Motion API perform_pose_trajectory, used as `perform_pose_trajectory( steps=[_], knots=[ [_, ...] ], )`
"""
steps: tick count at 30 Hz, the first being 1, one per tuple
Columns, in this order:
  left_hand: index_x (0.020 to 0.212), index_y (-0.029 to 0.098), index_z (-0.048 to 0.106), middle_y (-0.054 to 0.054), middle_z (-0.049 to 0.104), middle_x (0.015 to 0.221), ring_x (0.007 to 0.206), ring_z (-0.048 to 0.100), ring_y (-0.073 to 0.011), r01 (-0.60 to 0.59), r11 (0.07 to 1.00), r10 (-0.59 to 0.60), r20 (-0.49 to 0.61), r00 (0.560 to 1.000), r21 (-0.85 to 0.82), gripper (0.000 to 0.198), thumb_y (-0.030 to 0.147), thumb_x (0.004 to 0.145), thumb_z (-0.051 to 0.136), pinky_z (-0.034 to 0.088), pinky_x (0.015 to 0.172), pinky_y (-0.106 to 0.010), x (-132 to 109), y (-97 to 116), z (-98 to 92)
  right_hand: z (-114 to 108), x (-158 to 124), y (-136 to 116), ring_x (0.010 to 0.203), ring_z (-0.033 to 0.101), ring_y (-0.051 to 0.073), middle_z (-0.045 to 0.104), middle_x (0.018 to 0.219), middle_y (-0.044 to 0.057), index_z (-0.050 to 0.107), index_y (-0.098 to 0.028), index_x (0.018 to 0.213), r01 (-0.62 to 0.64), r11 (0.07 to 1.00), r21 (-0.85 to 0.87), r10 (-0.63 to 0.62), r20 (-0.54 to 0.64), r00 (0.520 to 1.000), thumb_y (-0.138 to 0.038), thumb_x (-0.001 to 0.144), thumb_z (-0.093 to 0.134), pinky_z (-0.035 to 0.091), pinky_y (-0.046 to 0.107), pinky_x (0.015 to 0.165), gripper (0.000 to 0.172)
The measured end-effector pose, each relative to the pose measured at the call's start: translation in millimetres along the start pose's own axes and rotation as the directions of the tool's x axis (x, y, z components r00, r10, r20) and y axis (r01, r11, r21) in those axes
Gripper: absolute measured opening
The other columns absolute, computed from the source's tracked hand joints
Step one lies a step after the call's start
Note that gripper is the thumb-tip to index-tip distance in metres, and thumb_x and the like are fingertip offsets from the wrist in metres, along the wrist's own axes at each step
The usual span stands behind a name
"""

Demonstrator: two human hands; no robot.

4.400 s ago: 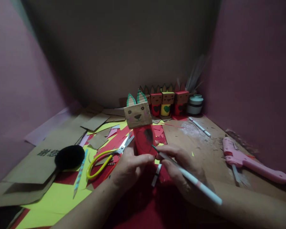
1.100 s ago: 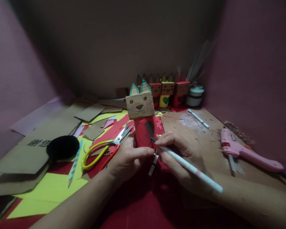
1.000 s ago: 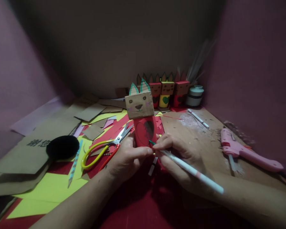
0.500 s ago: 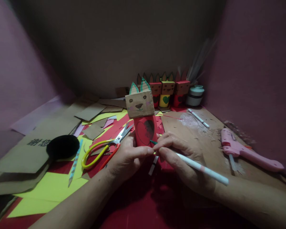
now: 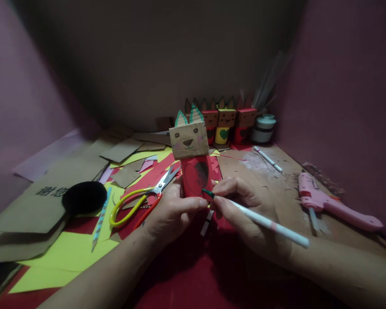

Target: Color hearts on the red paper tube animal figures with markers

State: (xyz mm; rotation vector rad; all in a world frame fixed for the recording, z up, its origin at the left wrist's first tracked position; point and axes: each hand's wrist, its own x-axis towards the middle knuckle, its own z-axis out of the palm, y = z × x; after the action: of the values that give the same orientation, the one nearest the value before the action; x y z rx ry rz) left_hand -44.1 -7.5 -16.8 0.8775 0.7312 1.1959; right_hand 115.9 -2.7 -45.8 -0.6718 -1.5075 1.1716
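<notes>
A paper animal figure stands upright in the middle: a brown cardboard head with green-edged ears on a red tube body bearing a partly darkened heart. My left hand is closed around the base of the red tube. My right hand pinches a white marker with a green tip, and that tip touches the lower right of the red body.
Yellow-handled scissors, a black pom-pom and a striped stick lie left among red, yellow and brown paper scraps. A pink glue gun and another white pen lie right. Several finished figures and a jar line the back wall.
The marker tip has shifted slightly along the lower right of the red body. The dark filling in the heart has grown since the earliest frame. My left hand keeps its hold.
</notes>
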Motion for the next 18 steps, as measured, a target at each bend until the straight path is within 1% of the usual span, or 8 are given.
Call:
perform_pose_trajectory(
  steps=[3,8,13,16,18],
  knots=[
    [0.088,0.013,0.079,-0.009,0.08,0.082,0.078,0.077,-0.0238,0.003,1.0,-0.003,-0.01,1.0,0.004,0.026,0.008,0.063,0.083,0.061,0.07,-0.028,0.2,-0.6,-0.7,-0.6,0.0,-0.2,0.068,0.054,0.013,0.061,0.079,-0.001,0.064,-0.024,0.088,0.039,0.998,-0.057,-0.038,0.011,0.999,-0.031,0.093,0.064,0.043,0.028,0.06,0.008],
    [0.093,0.013,0.08,-0.009,0.079,0.077,0.076,0.077,-0.026,-0.001,1.0,0.001,0.013,1.0,0.016,0.028,0.012,0.065,0.085,0.061,0.065,-0.029,-0.2,-0.8,-0.8,-1.9,2.2,-1.5,0.06,0.051,0.012,0.057,0.072,-0.003,0.062,-0.024,0.09,0.036,0.996,-0.083,-0.039,-0.036,0.999,-0.031,0.093,0.064,0.041,0.026,0.054,0.008],
    [0.091,0.013,0.08,-0.009,0.079,0.075,0.081,0.078,-0.0289,0.013,1.0,-0.013,-0.016,1.0,0.025,0.028,0.01,0.063,0.084,0.061,0.065,-0.03,-1.3,0.2,1.3,-2.6,0.9,-1.1,0.064,0.054,0.012,0.06,0.078,-0.002,0.062,-0.024,0.093,0.096,0.986,-0.14,-0.095,0.014,0.995,-0.026,0.094,0.062,0.043,0.027,0.057,0.003],
    [0.089,0.012,0.079,-0.01,0.08,0.077,0.083,0.078,-0.0305,0.017,0.999,-0.016,-0.021,1.0,0.032,0.026,0.011,0.063,0.084,0.062,0.067,-0.032,-1.2,0.3,1.7,-2.3,0.6,-1.3,0.068,0.056,0.014,0.061,0.08,-0.001,0.063,-0.023,0.092,0.098,0.983,-0.156,-0.101,-0.012,0.995,-0.026,0.094,0.063,0.046,0.028,0.061,0.004],
    [0.087,0.011,0.078,-0.012,0.081,0.082,0.084,0.078,-0.031,0.012,1.0,-0.012,-0.012,1.0,0.028,0.024,0.012,0.063,0.084,0.062,0.069,-0.033,-1.1,0.0,1.5,-2.4,0.8,-0.8,0.066,0.054,0.013,0.06,0.078,-0.001,0.063,-0.023,0.093,0.083,0.987,-0.137,-0.088,-0.032,0.996,-0.028,0.094,0.063,0.044,0.027,0.059,0.005]
  ],
)
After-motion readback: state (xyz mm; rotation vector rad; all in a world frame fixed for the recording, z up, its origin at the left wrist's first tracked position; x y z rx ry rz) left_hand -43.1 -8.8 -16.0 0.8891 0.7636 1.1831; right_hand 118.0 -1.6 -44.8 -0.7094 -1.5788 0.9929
